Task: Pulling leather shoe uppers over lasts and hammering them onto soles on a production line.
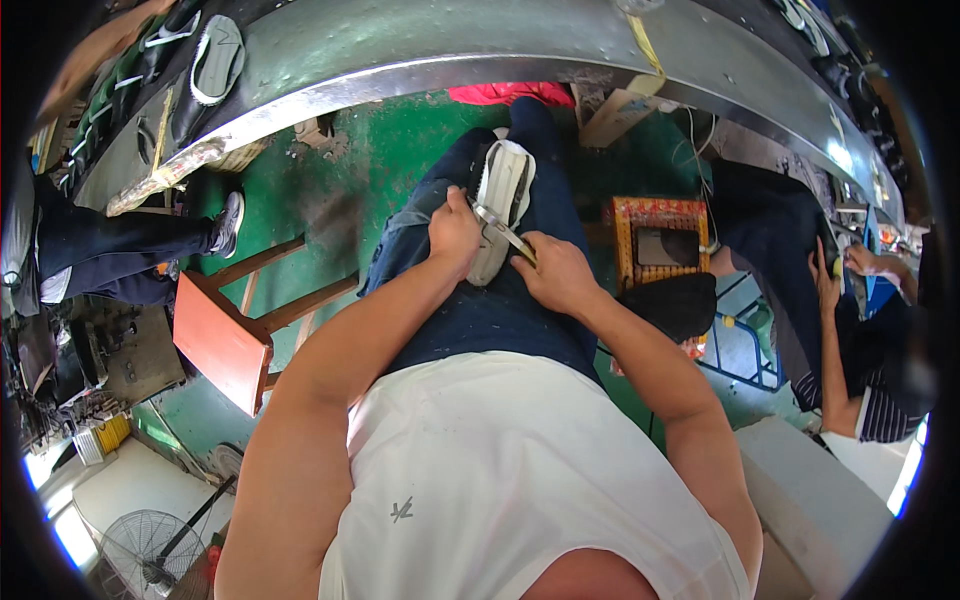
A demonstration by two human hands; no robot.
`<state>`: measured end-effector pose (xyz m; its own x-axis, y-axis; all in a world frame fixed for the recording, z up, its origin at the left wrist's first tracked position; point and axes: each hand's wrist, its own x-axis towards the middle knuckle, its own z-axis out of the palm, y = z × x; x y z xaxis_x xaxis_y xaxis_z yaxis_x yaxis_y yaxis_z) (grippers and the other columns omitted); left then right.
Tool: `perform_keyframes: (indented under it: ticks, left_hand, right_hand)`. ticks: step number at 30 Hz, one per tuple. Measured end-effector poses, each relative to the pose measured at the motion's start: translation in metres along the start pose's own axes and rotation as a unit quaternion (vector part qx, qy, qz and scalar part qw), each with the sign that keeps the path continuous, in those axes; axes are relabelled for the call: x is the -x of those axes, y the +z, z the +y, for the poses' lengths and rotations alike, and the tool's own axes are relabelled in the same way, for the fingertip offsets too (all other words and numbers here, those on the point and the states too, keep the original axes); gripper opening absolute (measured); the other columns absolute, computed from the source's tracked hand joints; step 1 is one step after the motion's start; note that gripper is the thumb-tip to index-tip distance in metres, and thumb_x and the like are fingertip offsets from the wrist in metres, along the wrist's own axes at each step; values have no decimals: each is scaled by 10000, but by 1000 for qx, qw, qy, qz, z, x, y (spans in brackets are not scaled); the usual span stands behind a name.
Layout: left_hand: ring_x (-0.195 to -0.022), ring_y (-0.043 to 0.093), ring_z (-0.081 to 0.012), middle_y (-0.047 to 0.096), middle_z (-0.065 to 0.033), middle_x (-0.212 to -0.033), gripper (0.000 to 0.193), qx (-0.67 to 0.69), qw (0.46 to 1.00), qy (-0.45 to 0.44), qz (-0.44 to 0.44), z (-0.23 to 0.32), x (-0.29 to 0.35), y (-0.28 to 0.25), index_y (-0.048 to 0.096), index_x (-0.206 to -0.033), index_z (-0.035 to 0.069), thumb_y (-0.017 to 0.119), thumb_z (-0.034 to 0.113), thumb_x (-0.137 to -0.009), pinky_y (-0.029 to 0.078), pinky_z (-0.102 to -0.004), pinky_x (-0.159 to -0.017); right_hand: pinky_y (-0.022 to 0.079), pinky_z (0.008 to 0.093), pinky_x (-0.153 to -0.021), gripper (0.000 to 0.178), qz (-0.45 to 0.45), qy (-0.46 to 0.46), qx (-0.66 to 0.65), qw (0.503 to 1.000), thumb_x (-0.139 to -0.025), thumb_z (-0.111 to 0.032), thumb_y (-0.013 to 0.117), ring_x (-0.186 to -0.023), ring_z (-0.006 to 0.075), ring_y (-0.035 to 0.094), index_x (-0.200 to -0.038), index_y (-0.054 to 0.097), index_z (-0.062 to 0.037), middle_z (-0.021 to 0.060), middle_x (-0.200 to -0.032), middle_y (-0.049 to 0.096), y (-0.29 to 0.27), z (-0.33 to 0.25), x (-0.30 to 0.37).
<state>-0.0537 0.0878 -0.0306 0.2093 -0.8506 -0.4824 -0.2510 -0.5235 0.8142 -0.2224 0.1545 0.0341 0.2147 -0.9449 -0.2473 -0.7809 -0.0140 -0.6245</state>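
Note:
A shoe with its pale grey-white bottom facing up (507, 177) lies lengthwise on my lap, its dark side edge showing. My left hand (456, 234) is closed at the shoe's left side, its thumb up beside the tip of a metal tool; the other fingers are mostly hidden. My right hand (559, 272) grips the yellowish handle of that slim metal hand tool (503, 229), which slants across the shoe's bottom toward my left hand. The tool's exact kind cannot be made out.
A metal-edged bench (420, 70) curves across ahead, with a shoe (217, 60) on its left. A reddish stool (222, 340) stands left, an orange woven seat (660, 245) with a black pad (672, 305) right. Other people sit on both sides; a fan (150, 560) stands lower left.

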Motion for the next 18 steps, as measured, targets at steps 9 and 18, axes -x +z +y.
perform_keyframes:
  ticks: [9, 18]
  left_hand:
    - [-1140, 597, -498, 653, -322, -1167, 575, -185, 975, 125, 5, 1, 14, 3, 621, -1272, -32, 296, 398, -1074, 473, -515, -996]
    - [-1010, 654, -510, 401, -371, -1477, 551, -288, 877, 374, -94, -8, 16, -16, 334, -1561, 128, 437, 264, -1037, 558, -510, -887]
  right_hand:
    - [527, 511, -860, 278, 41, -99, 147, 983, -921, -171, 626, -1003, 411, 660, -1115, 602, 26, 254, -1006, 672, -41, 35, -8]
    - [551, 481, -781, 225, -42, 6, 125, 991, -946, -192, 619, -833, 399, 687, -1014, 577, 19, 221, -924, 689, -35, 53, -17]
